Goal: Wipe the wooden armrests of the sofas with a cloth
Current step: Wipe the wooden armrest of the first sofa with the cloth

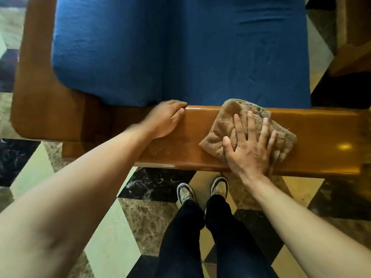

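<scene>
A glossy wooden armrest (313, 141) runs left to right across the middle of the view. A folded brown cloth (224, 125) lies on its top. My right hand (250, 149) presses flat on the cloth with its fingers spread and straight. My left hand (166, 119) rests on the armrest's left end, its fingers curled over the far edge next to the blue seat cushion (180, 53).
The sofa's wooden backrest frame (34, 81) curves along the left. More wooden furniture (353, 47) stands at the upper right. My legs and shoes (202, 193) stand on the patterned marble floor (124, 227) just in front of the armrest.
</scene>
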Demonstrator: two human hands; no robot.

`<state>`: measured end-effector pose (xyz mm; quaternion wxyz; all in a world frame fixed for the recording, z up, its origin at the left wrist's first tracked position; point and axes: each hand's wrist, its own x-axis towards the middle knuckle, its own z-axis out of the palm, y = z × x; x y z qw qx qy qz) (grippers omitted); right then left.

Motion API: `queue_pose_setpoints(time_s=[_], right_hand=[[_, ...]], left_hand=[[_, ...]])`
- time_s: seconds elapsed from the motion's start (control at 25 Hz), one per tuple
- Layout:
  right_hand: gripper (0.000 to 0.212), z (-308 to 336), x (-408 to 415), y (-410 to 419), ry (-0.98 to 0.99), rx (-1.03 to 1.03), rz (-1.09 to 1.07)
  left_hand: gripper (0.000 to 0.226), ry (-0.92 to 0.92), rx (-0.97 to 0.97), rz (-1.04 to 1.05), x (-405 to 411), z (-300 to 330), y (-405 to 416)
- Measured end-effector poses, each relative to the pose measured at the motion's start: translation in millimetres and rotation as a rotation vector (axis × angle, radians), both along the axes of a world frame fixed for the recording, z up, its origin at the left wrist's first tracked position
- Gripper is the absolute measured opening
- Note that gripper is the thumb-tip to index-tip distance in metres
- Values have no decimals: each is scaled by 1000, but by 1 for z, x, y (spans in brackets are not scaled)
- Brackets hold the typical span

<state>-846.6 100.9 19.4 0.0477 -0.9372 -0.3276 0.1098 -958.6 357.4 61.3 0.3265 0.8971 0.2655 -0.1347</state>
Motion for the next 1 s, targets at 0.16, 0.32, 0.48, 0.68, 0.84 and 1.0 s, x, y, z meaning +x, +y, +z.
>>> queue_pose_setpoints(time_s=[0.16,0.32,0.48,0.68,0.84,1.0], right_hand=[[79,-2,-48,64,16,45,19],[95,-10,-95,94,-1,59,403],[86,-10,-85,55,-15,56,495],[91,1,-111,109,58,-52,86],[95,0,-163,162,38,-22,162],[69,-4,-162,118,3,102,421]], left_hand=[[41,-43,-21,25,-31,1,7],[39,-189,-59,105,-63,2,22],[44,-181,-15,173,-96,-2,22],[48,-139,46,484,-135,-12,20],[51,-270,102,354,-155,-9,13],[58,-281,113,138,-184,-2,14]])
